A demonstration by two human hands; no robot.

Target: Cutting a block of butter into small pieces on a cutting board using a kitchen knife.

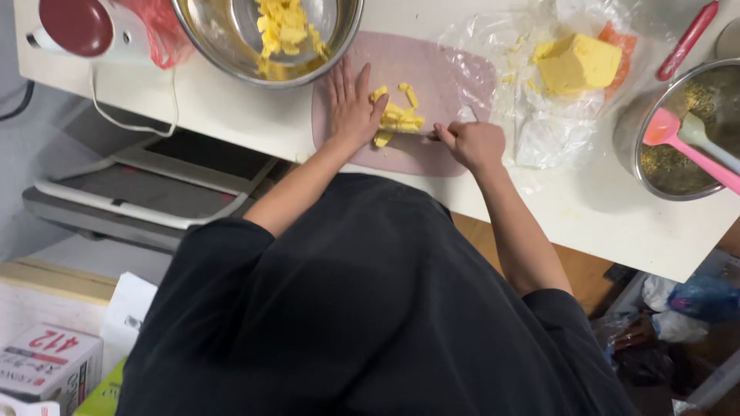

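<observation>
A pinkish cutting board (432, 73) lies on the white table, with several yellow butter pieces (398, 117) on it. My left hand (351, 104) lies flat and spread on the board, touching the left side of the pieces. My right hand (474, 142) is closed around a knife handle, with the blade pointing left toward the pieces; the blade is barely visible. A large yellow butter block (576, 63) sits on clear plastic wrap to the right.
A steel bowl (223, 54) with butter chunks stands at the back left, next to a red and white appliance (77, 27). At the right is a steel pot (644, 127) with a pink spatula (678, 139). Boxes lie on the floor at lower left.
</observation>
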